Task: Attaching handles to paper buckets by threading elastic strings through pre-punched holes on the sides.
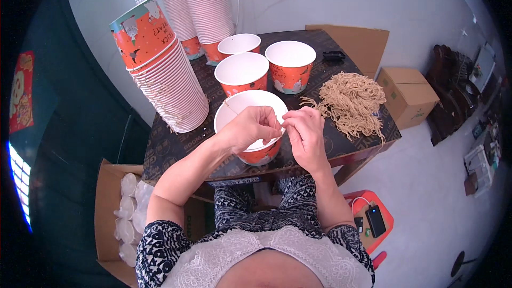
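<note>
An orange paper bucket with a white inside (237,111) stands at the near edge of the dark table (176,144). My left hand (250,127) hovers over its rim, fingers pinched on a thin tan string whose end crosses the bucket's inside. My right hand (304,130) is right beside it, fingers also pinched on the string. A loose pile of tan strings (352,101) lies on the table to the right of my hands.
Three more orange buckets (290,64) stand behind. A tall leaning stack of buckets (165,74) is at the left, more stacks (205,8) at the back. A cardboard box of clear lids (125,213) sits on the floor left; an orange stool with a phone (376,221) right.
</note>
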Available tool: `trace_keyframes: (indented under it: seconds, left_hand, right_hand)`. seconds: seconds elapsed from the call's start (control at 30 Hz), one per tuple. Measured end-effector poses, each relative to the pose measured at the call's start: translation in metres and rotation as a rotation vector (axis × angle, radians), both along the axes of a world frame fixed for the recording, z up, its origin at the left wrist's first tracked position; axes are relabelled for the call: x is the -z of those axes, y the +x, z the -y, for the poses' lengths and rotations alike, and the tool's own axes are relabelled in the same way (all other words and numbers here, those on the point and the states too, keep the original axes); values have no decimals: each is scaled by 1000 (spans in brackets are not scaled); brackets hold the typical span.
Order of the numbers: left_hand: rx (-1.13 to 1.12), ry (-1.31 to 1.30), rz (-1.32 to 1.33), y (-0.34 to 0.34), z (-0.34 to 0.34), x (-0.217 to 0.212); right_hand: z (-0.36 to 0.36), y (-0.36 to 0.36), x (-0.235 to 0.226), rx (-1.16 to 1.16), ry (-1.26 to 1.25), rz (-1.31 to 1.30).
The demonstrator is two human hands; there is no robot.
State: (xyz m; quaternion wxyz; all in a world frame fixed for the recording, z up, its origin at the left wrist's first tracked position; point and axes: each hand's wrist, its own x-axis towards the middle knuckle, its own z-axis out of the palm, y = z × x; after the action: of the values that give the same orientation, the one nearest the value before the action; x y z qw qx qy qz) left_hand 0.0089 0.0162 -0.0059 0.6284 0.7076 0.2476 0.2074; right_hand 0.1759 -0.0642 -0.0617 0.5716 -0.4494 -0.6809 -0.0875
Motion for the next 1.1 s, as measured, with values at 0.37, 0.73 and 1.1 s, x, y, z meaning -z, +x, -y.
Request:
trace_keyframes:
  seconds: [0.37,0.73,1.1]
  left_hand:
    - [-254,901,-95,1,26,6]
    - [-288,1032,-54,-1,29,11]
    - [-66,247,-70,-3,8,2]
  right_hand:
    - [3,-6,-5,5,-130,44]
    - [3,2,-4,-217,-277,-155]
    - [17,-8,-6,-84,-113,-111]
